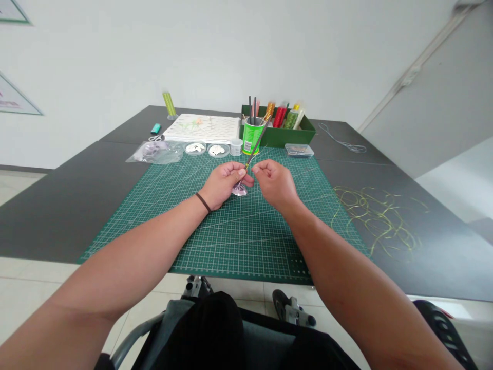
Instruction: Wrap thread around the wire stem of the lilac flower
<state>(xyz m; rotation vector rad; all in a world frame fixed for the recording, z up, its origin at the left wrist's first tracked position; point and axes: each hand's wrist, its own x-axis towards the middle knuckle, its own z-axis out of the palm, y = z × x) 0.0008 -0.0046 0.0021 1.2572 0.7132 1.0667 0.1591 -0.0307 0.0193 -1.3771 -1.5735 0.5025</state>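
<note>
Head view: left hand (223,183) pinches a dark stick (257,144), right hand (276,182) curled, grip unclear.

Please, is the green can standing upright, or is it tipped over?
Upright: the green can has its rim at the top, and dark sticks rise out of it.

Dark stick (257,144) matt, perhaps plastic; bag (169,152) glossy plastic; cutting mat (246,231) smooth, matt.

mat (239,236) on table (50,205) | thread (379,218) over mat's right edge | can (252,134) before box (287,136) | rod (258,144) in left grip (223,181)
</note>
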